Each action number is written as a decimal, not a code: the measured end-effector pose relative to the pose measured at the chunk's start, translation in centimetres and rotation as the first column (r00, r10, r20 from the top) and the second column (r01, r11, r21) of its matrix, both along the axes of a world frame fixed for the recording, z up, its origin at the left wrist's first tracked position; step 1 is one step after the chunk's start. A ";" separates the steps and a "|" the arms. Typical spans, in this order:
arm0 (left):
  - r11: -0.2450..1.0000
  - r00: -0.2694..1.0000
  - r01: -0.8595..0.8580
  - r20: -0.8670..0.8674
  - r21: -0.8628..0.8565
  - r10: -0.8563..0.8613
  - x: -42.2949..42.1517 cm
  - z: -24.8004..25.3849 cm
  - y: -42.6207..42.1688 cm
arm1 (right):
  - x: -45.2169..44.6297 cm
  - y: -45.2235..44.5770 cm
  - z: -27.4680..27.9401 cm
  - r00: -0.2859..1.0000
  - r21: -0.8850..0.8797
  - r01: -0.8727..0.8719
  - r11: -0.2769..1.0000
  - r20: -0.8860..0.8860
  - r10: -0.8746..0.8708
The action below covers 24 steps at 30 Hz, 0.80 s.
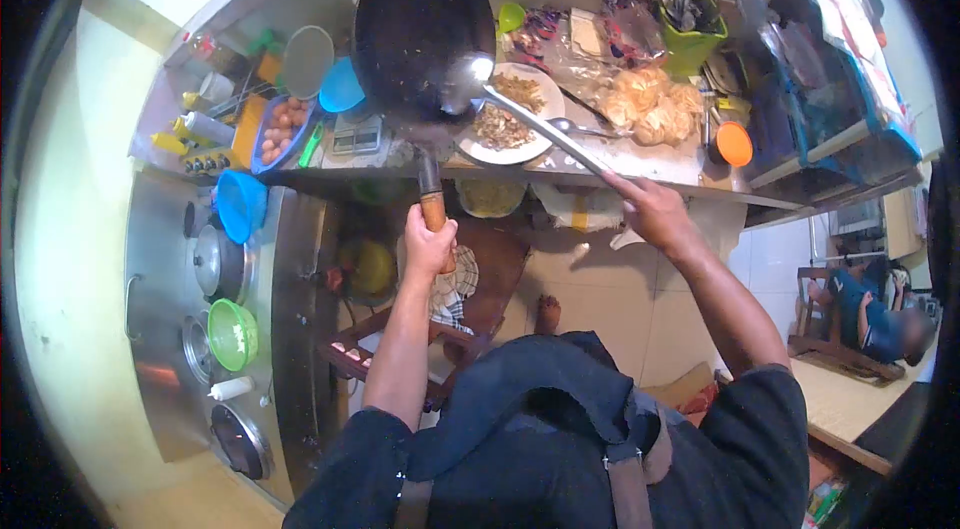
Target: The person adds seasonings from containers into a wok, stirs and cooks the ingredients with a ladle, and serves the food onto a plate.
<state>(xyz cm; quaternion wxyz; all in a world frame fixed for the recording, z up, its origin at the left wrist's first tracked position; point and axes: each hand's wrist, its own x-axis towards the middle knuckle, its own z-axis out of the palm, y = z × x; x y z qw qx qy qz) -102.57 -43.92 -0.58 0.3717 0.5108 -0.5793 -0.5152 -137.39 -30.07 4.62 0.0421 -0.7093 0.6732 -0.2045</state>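
Note:
My left hand [431,244] is wrapped round the wooden handle of a large black wok [415,19], which is tilted up over the counter. In my right hand [655,216] is the long handle of a metal ladle [550,132]. The ladle's head is at the lower right rim of the wok, above the left side of a white plate [550,94]. Brown and pale chopped food [505,126] covers part of this plate. A metal spoon [585,130] lies just right of the plate.
Left on the counter are a basket of eggs [283,132], a kitchen scale [357,135] and a green-handled tool [311,145]. Bagged crackers [650,107] and an orange-lidded jar [733,143] stand right. A green bowl [232,335] sits on the left worktop. Another person [875,319] sits far right.

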 end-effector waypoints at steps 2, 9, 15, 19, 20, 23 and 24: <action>1.000 0.999 -0.012 -0.038 0.020 0.013 0.7 -0.1 -0.2 | -0.5 1.1 0.1 0.990 0.134 0.135 0.982 -0.055 -0.129; 0.998 0.999 0.033 -0.014 0.052 -0.032 0.1 0.9 0.3 | 5.5 -2.5 2.3 0.998 -0.023 -0.027 0.999 0.064 0.028; 0.994 0.998 0.019 -0.069 0.111 -0.011 0.9 2.8 0.1 | -0.4 1.8 -0.5 0.983 0.218 0.154 0.964 -0.131 -0.127; 0.996 0.999 0.018 -0.040 0.084 -0.015 0.9 2.4 -0.3 | 2.5 -2.2 1.7 0.996 0.024 0.053 0.998 0.065 -0.055; 0.997 1.000 0.008 -0.016 0.082 -0.007 0.7 2.4 -0.1 | 3.7 -4.0 2.1 0.997 -0.023 0.035 0.999 0.070 -0.033; 0.996 0.999 0.012 -0.033 0.085 -0.009 0.6 2.7 0.9 | 3.4 -4.1 1.2 1.000 0.042 0.030 0.999 -0.001 -0.030; 0.997 0.997 0.019 -0.077 0.080 -0.013 0.6 2.8 0.9 | 2.5 -4.1 0.6 0.996 0.143 0.044 0.989 -0.081 -0.033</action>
